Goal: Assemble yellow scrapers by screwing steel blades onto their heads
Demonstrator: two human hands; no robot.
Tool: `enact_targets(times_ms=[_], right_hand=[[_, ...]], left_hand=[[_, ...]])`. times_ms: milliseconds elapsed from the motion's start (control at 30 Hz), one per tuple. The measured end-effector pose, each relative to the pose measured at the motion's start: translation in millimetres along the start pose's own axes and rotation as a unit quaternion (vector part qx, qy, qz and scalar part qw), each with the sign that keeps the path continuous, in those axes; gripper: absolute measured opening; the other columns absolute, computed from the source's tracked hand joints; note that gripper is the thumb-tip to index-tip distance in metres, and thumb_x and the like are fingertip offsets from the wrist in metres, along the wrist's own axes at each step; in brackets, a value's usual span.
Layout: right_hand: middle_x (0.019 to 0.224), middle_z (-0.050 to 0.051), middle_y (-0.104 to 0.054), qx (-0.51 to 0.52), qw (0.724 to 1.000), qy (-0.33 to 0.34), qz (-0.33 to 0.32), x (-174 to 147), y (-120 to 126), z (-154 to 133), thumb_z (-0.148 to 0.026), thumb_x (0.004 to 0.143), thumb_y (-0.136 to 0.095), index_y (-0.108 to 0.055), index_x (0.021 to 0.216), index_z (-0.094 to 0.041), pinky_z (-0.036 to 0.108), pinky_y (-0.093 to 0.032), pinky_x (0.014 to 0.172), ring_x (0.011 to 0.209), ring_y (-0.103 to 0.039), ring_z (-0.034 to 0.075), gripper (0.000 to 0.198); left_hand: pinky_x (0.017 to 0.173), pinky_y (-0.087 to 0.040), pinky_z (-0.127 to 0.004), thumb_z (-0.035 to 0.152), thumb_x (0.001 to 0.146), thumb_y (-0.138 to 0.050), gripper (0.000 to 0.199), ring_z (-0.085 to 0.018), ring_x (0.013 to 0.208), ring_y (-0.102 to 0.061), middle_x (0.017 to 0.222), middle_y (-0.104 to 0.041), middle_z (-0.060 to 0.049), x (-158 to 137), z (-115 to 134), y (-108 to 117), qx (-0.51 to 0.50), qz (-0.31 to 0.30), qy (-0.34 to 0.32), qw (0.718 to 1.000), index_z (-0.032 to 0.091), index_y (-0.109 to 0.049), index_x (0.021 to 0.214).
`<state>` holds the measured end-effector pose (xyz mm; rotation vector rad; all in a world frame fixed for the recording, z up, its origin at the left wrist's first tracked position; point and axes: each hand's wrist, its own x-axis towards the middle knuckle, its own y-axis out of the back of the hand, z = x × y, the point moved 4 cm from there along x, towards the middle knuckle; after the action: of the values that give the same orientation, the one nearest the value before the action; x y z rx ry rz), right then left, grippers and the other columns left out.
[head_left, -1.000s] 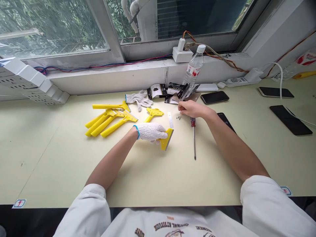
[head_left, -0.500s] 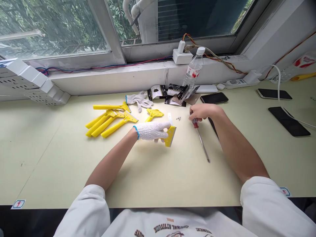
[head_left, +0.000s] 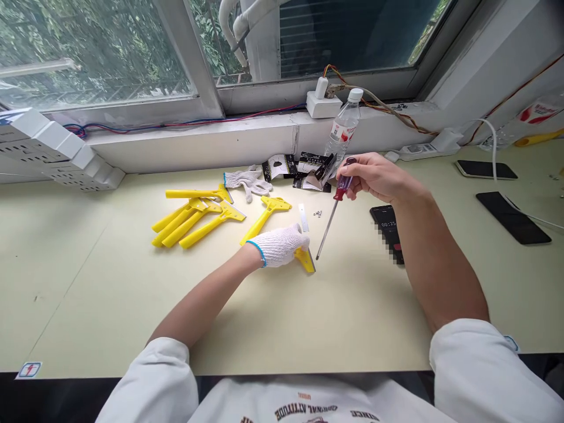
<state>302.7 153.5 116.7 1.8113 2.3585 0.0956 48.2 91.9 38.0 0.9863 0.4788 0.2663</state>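
My left hand (head_left: pixel 282 244), in a white knit glove with a blue cuff, is closed on a yellow scraper (head_left: pixel 305 260); its handle is hidden by the glove. My bare right hand (head_left: pixel 370 176) grips a screwdriver (head_left: pixel 338 194) by its dark red handle. The shaft slants down, its tip just right of the scraper's head. Beyond the glove lie a thin blade (head_left: pixel 303 217) and a few small screws (head_left: pixel 317 214). Another yellow scraper (head_left: pixel 264 218) rests behind my left wrist. Several more yellow scrapers (head_left: pixel 198 217) are piled to the left.
A spare white glove (head_left: pixel 250 182) and black card packages (head_left: pixel 278 168) lie near the wall, beside a water bottle (head_left: pixel 343 129). A phone (head_left: pixel 388 226) sits by my right forearm, with another dark phone (head_left: pixel 513 217) further right. White boxes (head_left: pixel 57 150) stand at the far left.
My right hand has lifted the screwdriver off the table and brought its tip left, close to the scraper. My left hand has lowered and tilted the scraper, uncovering the blade and the scraper behind.
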Motion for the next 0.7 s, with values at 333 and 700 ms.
enact_targets(times_ms=[333,700], right_hand=[[0.087,0.008,-0.081,-0.018,0.999,0.012,-0.043,-3,-23,-6,-0.054,0.086,-0.09,-0.073,0.096,-0.02,0.035,-0.066,0.064,0.07,-0.078,0.023,0.039],[0.087,0.01,-0.081,-0.036,0.998,0.023,-0.038,-7,-25,-11,-0.057,0.088,-0.089,-0.072,0.096,-0.021,0.039,-0.065,0.066,0.074,-0.078,0.025,0.04]], left_hand=[[0.071,-0.05,-0.033,0.016,0.093,-0.065,0.024,-0.021,0.073,-0.065,0.124,-0.07,-0.015,-5,7,15,0.065,-0.01,0.108,0.992,0.018,-0.075,0.115],[0.074,-0.049,-0.031,0.017,0.097,-0.065,0.029,-0.02,0.076,-0.067,0.132,-0.066,-0.016,-6,8,17,0.062,-0.037,0.133,0.988,0.018,-0.075,0.124]])
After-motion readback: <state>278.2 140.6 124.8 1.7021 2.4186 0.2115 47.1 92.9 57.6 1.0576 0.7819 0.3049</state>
